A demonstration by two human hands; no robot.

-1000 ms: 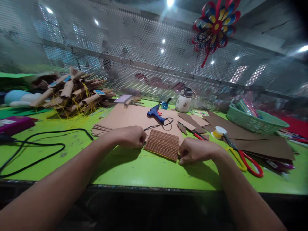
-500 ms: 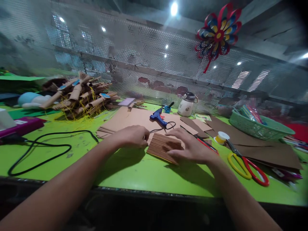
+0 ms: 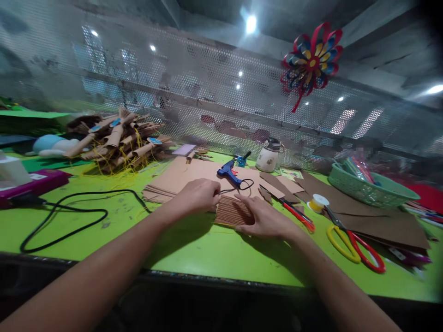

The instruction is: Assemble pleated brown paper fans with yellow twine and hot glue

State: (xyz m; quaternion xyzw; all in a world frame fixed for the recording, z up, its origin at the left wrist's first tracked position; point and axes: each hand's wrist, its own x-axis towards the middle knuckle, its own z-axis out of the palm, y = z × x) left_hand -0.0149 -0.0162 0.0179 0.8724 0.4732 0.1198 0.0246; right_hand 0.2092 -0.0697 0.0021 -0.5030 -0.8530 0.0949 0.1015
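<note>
A small square of corrugated cardboard (image 3: 232, 211) lies on the green table, its ridges facing up. A thin yellow line runs along its near edge. My right hand (image 3: 266, 217) grips its right side, thumb near the front edge and fingers toward the back. Beside the square's left edge, my left hand (image 3: 202, 195) is closed with the fingers curled in. What those fingers pinch, if anything, is hidden. Just behind both hands, a blue glue gun (image 3: 229, 173) rests on large light-brown cardboard sheets (image 3: 183, 173).
Scissors (image 3: 346, 240), a yellow thread spool (image 3: 317, 203) and a red-handled cutter (image 3: 299, 216) lie rightward. Behind are brown sheets (image 3: 374, 223), a green basket (image 3: 374, 186) and a bottle (image 3: 268, 156). Rolled paper bundles (image 3: 117, 138) and a black cable (image 3: 65, 196) occupy the left.
My right hand has closed in on the cardboard square, which has turned slightly and now sits closer to my left hand. The left hand stays curled. The view has shifted a little.
</note>
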